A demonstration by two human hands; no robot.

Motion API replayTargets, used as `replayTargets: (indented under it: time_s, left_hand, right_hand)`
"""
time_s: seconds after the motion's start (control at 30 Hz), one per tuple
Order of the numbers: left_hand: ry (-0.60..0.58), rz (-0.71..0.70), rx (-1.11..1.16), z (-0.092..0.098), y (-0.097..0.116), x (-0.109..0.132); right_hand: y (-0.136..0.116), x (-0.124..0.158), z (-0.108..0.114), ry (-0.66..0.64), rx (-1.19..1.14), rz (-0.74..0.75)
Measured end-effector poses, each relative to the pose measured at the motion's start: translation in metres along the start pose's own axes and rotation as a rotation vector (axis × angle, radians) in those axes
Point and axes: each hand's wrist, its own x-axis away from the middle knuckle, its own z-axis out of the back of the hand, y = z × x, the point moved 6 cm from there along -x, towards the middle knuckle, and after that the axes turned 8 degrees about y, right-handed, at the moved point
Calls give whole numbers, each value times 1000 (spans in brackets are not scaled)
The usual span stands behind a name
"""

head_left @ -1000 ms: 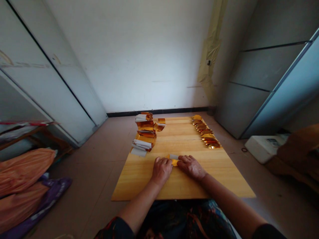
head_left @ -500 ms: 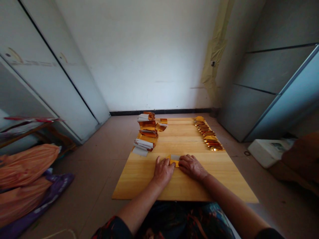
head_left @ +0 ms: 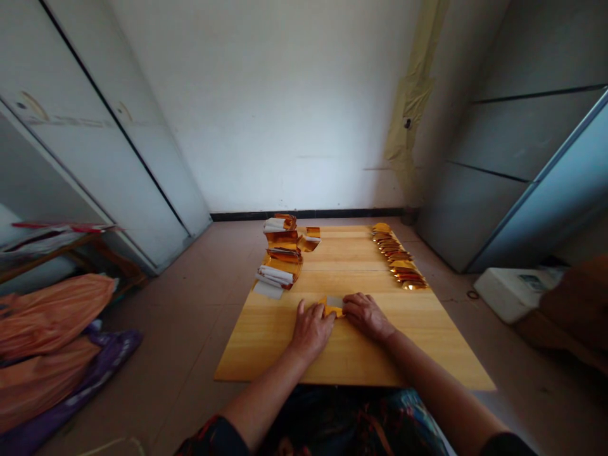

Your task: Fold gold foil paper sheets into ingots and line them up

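Two hands meet at one gold-and-grey sheet [head_left: 335, 303] in the head view, on the near half of the tabletop [head_left: 342, 358]: the left hand [head_left: 312, 327] has its thumb and fingers closed on the left end, and the right hand [head_left: 368, 315], fingers curled together, has hold of the right end. The sheet looks partly folded, with grey showing, so this piece seems unfinished. Along the right edge a row of gold pieces [head_left: 395, 255] appears done, while the gold-and-grey stacks [head_left: 284, 239] at far left look not yet folded
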Motion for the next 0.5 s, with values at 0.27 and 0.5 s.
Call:
replayTargets:
  time_s: [0.27, 0.5]
  left_hand:
    - [-41, -22, 14, -4, -2, 2]
    - [-32, -43, 6, -9, -1, 5]
  right_hand:
    - [16, -12, -9, 37, -112, -219]
    - [17, -22, -9, -88, -8, -346]
